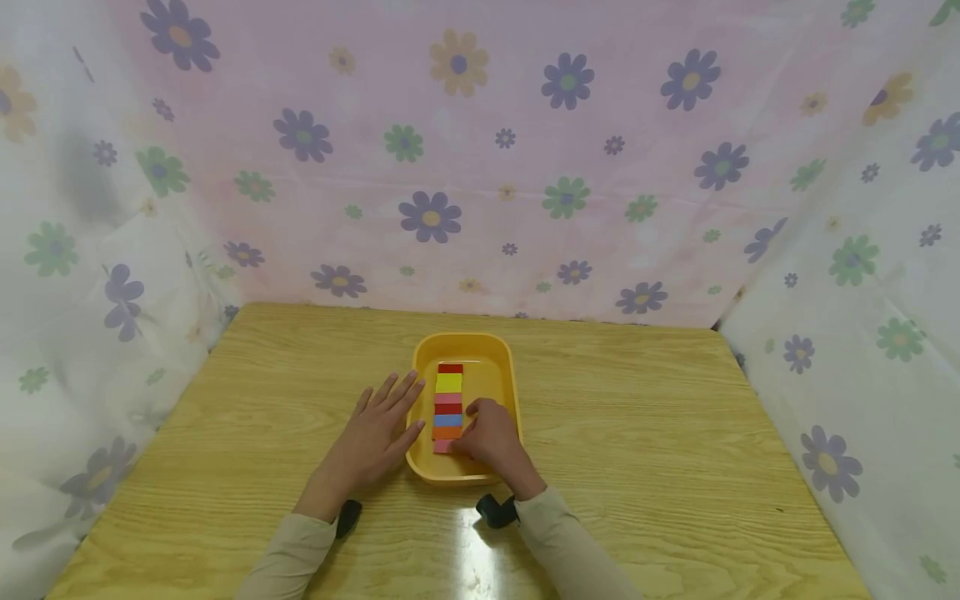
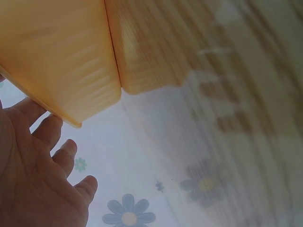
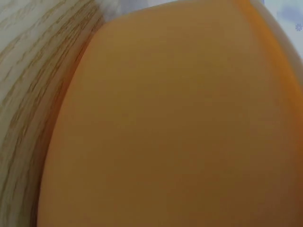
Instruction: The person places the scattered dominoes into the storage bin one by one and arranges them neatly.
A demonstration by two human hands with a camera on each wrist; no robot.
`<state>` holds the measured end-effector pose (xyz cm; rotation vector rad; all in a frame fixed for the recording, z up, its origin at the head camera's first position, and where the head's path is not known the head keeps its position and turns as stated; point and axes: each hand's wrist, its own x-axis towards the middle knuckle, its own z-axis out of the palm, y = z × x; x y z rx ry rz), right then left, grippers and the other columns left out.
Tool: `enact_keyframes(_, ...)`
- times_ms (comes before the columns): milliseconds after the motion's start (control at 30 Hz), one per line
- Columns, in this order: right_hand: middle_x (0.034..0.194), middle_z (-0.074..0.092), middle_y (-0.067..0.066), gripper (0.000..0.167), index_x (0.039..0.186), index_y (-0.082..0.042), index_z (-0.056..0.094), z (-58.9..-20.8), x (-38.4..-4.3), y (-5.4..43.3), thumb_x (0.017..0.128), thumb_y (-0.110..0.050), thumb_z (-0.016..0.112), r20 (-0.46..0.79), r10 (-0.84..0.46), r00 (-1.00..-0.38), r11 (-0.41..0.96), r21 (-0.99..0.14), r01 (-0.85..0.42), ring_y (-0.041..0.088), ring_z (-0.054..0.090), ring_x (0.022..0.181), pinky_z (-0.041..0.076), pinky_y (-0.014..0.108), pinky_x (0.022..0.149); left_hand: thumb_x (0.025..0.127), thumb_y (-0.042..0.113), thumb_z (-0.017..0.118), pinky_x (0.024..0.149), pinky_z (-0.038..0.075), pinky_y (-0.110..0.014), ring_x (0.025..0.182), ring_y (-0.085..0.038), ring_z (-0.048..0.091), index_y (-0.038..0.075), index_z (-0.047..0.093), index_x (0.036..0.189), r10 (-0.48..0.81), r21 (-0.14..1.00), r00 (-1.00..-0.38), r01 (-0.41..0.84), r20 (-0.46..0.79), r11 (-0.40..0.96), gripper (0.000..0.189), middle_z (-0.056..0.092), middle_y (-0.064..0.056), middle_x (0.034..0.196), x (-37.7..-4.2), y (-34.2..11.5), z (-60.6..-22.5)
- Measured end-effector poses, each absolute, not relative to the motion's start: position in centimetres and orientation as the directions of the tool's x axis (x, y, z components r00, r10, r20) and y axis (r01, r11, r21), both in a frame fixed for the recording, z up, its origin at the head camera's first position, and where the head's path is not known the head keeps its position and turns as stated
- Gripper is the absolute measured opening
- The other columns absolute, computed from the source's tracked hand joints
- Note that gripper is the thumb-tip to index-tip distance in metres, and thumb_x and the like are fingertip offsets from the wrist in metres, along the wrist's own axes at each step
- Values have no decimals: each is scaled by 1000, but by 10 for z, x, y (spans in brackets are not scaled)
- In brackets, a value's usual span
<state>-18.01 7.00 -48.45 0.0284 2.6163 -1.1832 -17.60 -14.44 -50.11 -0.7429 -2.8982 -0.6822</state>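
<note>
A yellow plastic tray (image 1: 489, 379) stands on the table in the head view. Inside it, coloured blocks (image 1: 448, 383) form a row running front to back: red, yellow, pink, blue and orange. At the near end my right hand (image 1: 493, 435) reaches over the rim, its curled fingers pinching a pink block (image 1: 442, 447) and partly covering it. My left hand (image 1: 371, 442) lies along the tray's left rim, fingers spread and extended. The left wrist view shows its fingers (image 2: 66, 156) at the tray's rim from below. Only the tray's outer wall (image 3: 165, 118) fills most of the right wrist view.
The wooden table (image 1: 637, 433) extends around the tray. A flowered cloth (image 1: 480, 167) hangs behind the table and on both sides. Dark wrist-worn devices (image 1: 497, 511) sit below both wrists, near the tray's front edge.
</note>
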Motion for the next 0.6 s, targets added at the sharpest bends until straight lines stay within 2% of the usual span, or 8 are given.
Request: enact_keyframes(600,75,63,6,66,122,11,60,-487,-182,70,70,-12,93,-204,-93,-975,655,-750,94,17,56,65,47,27,58,104,40,53,122,14,-65,156,-35,20,13,35,160,439,411,-884,463,159,785,64,29,-5,167,-178,-144,-501)
